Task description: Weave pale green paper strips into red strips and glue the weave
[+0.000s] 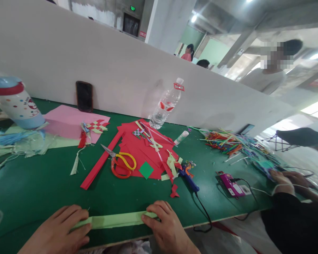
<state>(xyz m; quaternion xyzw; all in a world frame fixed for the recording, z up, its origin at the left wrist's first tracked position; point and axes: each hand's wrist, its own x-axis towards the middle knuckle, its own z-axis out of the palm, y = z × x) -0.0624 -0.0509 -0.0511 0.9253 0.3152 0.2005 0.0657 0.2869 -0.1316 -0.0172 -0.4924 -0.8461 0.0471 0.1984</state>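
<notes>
A folded strip of light green paper (116, 220) lies level near the front edge of the green table. My left hand (66, 225) is closed on its left end, the fingers covering that part. At the right end, my right hand (164, 222) pinches the strip between thumb and fingers. Beyond it rest scissors (119, 160) with yellow and orange handles, blades pointing up left. A long folded red paper strip (102, 162) runs under their tip. Red paper sheets (129, 155) are heaped in the middle, with a green paper square (146, 170) on top.
A blue glue gun (189, 179), a purple power bank (231, 185) and a glue stick (181, 137) lie to the right. A water bottle (165, 106), a phone (84, 96) and a tumbler (18, 102) stand at the back. A co-worker's hand (282, 181) is at far right.
</notes>
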